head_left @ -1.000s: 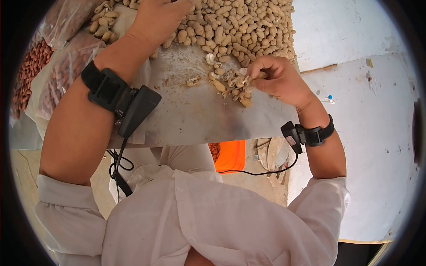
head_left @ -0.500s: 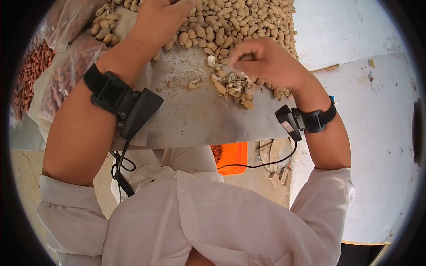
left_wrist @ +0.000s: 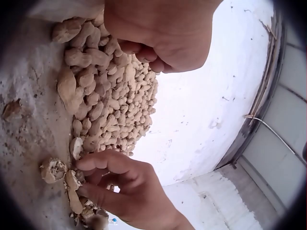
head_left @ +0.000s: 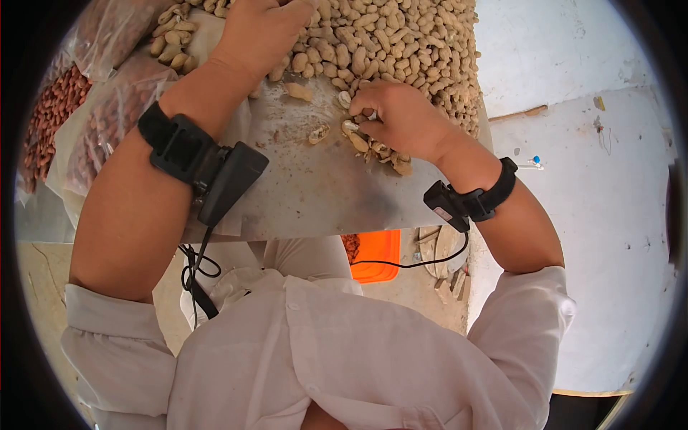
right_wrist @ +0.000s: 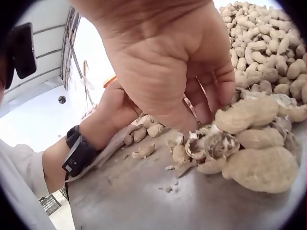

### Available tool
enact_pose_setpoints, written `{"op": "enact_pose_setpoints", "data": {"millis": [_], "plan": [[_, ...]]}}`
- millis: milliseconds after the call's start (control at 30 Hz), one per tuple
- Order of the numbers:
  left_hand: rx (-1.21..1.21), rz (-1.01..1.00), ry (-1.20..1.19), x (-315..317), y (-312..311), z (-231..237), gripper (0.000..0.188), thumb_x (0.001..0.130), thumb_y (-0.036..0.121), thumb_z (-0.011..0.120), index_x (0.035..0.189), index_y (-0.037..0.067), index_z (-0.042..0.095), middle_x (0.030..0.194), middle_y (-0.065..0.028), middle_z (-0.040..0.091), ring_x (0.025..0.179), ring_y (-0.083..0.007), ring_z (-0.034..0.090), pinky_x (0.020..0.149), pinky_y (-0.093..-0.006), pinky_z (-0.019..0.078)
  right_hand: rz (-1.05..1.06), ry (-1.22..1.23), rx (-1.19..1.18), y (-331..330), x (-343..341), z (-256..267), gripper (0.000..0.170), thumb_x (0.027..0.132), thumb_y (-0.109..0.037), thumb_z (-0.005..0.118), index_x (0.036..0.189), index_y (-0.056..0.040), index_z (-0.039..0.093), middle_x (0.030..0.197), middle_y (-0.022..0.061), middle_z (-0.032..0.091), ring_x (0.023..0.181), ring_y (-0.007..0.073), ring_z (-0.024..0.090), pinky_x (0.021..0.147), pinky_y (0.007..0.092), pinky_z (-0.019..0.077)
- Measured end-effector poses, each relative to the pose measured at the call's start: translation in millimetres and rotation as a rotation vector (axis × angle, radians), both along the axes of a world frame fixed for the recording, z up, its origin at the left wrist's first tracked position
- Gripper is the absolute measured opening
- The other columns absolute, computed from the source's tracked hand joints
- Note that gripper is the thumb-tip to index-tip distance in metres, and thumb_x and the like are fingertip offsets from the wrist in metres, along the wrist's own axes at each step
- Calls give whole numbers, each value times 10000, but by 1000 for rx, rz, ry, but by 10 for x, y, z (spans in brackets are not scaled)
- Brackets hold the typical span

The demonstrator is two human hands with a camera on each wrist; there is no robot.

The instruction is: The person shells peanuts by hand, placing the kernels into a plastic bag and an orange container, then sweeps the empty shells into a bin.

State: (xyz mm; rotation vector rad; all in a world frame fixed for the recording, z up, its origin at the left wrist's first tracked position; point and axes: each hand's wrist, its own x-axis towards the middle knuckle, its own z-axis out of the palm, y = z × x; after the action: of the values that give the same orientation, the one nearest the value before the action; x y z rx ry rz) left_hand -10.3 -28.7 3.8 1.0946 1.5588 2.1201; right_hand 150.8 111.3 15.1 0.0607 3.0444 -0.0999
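Note:
My left hand (head_left: 261,32) is at the near left edge of a big heap of unshelled peanuts (head_left: 408,36). Its fingers bend in under the palm in the left wrist view, where I cannot tell what they hold. Thumb and forefinger of my right hand (head_left: 405,118) close on a peanut shell (left_wrist: 73,179) in front of the heap. Cracked shells (right_wrist: 218,146) and whole peanuts (right_wrist: 261,167) lie beside those fingertips. One elongated peanut pod (head_left: 297,91) sits on the metal sheet between the hands, with an opened shell (head_left: 319,134) below it.
Clear plastic bags (head_left: 115,107) and red shelled peanuts (head_left: 54,118) are at the left. The metal sheet (head_left: 308,193) ends above my lap. An orange tub (head_left: 383,254) stands below its edge. A white surface (head_left: 588,236) spans the right. Cables (head_left: 408,266) hang from both wrist cameras.
My right hand rose off the shell pile, moved left, and came down at the pile's left end. A peanut pod now lies between the hands. The left hand stayed nearly in place.

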Motion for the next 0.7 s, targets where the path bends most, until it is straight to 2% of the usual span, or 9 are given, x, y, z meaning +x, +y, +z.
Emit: {"op": "enact_pose_setpoints", "data": {"millis": [33, 67, 133, 200, 333, 433, 600, 633, 700], "plan": [[-18, -62, -33, 4, -65, 43, 105, 858, 77, 499, 846, 48, 599, 680, 35, 518, 568, -35, 447, 497, -187, 382, 15, 18, 10, 3, -1, -12, 147, 715, -67, 616, 859, -48, 638, 827, 129, 620, 784, 318, 595, 719, 392, 472], [-36, -126, -66, 7, -151, 112, 105, 857, 76, 498, 845, 49, 599, 679, 36, 517, 570, -36, 447, 497, -187, 382, -9, -9, -29, -1, -3, 6, 154, 723, -41, 615, 876, -44, 630, 826, 115, 613, 785, 280, 595, 716, 364, 471], [-38, -125, -55, -16, -130, 95, 106, 856, 74, 496, 842, 52, 599, 678, 36, 516, 569, -35, 446, 494, -188, 381, -61, -63, -108, 2, 8, 80, 176, 741, 9, 615, 911, -35, 616, 825, 85, 601, 786, 202, 594, 712, 306, 469], [-4, 2, 31, -57, 43, -27, 108, 855, 72, 494, 839, 56, 599, 674, 36, 514, 564, -34, 443, 487, -190, 380, -115, -87, -286, 19, 14, 169, 180, 767, 15, 602, 942, -23, 616, 842, 68, 612, 796, 159, 593, 721, 279, 475], [-40, 16, 21, -53, 43, -21, 110, 855, 70, 492, 835, 58, 600, 669, 37, 510, 560, -34, 439, 487, -189, 379, -285, -118, -740, 78, 51, 260, 195, 817, 19, 564, 1006, -2, 610, 880, 44, 628, 800, 99, 588, 729, 237, 487], [-38, 23, 7, -60, 65, -39, 110, 858, 74, 491, 839, 55, 597, 658, 38, 508, 536, -35, 434, 470, -188, 373, -305, -137, -876, 121, 63, 278, 174, 853, -2, 540, 1015, -2, 605, 878, 44, 625, 762, 96, 593, 715, 225, 494], [-168, 0, -92, -26, -2, 43, 105, 865, 80, 491, 846, 52, 590, 635, 38, 501, 496, -35, 423, 438, -187, 361, -363, -173, -831, 83, -5, 324, 152, 879, -76, 555, 1001, 3, 598, 874, 51, 623, 750, 95, 596, 700, 233, 500], [-129, -2, -66, -38, 6, 34, 104, 866, 80, 491, 846, 52, 589, 633, 37, 500, 497, -35, 424, 438, -186, 361, -359, -159, -843, 84, -29, 319, 156, 880, -91, 564, 998, 6, 597, 875, 54, 622, 758, 96, 597, 699, 234, 501], [-52, -7, -15, -70, 32, -20, 101, 867, 79, 493, 845, 53, 588, 629, 36, 497, 499, -34, 427, 438, -185, 360, -388, 127, -950, 29, -146, 235, 164, 872, -110, 582, 998, -6, 599, 893, 48, 623, 766, 100, 597, 695, 238, 499]]}}
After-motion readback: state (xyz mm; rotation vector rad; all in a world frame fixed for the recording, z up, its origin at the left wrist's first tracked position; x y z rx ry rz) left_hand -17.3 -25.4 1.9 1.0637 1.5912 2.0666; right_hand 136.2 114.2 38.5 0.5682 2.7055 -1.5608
